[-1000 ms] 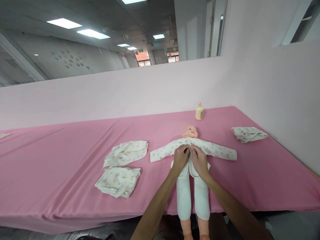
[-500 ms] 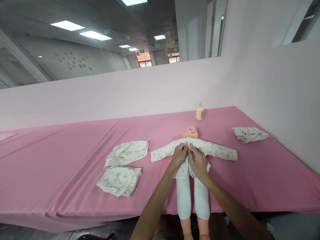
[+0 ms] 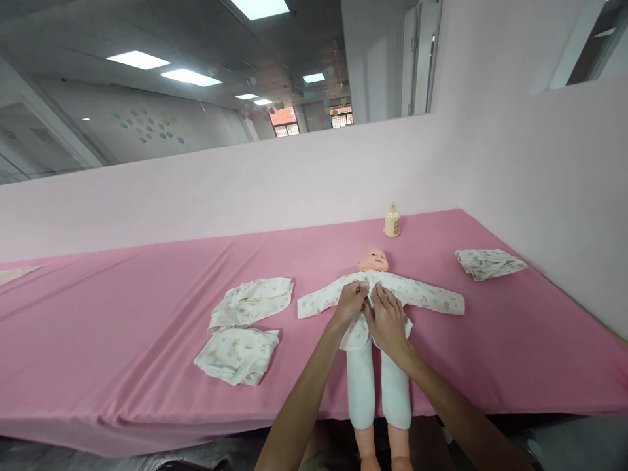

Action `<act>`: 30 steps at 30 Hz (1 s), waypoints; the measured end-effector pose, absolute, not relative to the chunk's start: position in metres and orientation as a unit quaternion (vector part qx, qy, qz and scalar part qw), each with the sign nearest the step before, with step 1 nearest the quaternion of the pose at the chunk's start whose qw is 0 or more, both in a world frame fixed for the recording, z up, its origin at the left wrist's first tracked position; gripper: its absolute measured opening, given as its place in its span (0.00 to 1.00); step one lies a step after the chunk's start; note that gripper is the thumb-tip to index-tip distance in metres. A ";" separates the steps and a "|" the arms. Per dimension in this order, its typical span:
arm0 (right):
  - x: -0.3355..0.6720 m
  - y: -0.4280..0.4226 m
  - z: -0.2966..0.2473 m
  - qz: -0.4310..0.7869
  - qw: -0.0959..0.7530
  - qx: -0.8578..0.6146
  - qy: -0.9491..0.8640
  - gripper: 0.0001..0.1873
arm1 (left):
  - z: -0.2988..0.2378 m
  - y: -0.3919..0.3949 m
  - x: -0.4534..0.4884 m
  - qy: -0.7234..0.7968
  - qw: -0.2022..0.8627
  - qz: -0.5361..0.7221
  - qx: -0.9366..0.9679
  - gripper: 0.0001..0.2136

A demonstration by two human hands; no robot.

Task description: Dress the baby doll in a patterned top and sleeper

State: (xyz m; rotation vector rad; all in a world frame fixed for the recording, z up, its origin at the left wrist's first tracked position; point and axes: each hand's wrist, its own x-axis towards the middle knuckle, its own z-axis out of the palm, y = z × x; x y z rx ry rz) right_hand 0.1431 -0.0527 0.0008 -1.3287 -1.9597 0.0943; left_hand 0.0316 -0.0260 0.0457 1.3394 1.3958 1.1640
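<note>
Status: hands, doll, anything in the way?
Left hand and right hand at shirt front, close together. Doll on its back, sleeves spread. Bottle beyond its head, apart from hands.

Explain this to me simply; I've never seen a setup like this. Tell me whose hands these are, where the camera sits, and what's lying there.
No machine here: these are a person's bare hands. The camera is worn on that person's head, looking forward and down. On the pink cloth lies a doll in a patterned top, arms outstretched, lower legs past the near edge. The left hand and right hand meet at the top's front; the fingers seem to pinch fabric, though exactly how is hidden. To the left lie two printed cloths, to the right another folded cloth. A pump bottle stands beyond the doll's head.
</note>
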 end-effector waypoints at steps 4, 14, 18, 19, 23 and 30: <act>0.149 -0.058 0.002 0.046 0.397 -0.523 -0.753 0.20 | 0.045 -0.045 0.035 0.586 0.336 0.463 0.574 0.09; 0.161 -0.094 -0.002 -0.010 0.384 -0.530 -0.756 0.19 | 0.028 -0.110 0.032 0.606 0.102 0.319 0.721 0.11; 0.161 -0.097 0.003 -0.044 0.338 -0.526 -0.779 0.17 | 0.026 -0.105 0.025 0.603 0.066 0.274 0.746 0.14; 0.160 -0.096 0.005 -0.049 0.326 -0.526 -0.784 0.17 | 0.025 -0.103 0.025 0.604 0.054 0.262 0.750 0.13; 0.161 -0.089 0.008 -0.058 0.302 -0.533 -0.788 0.12 | 0.022 -0.098 0.029 0.611 -0.023 0.235 0.756 0.09; 0.166 -0.078 0.006 -0.019 0.336 -0.536 -0.774 0.11 | 0.017 -0.089 0.036 0.628 -0.125 0.165 0.750 0.12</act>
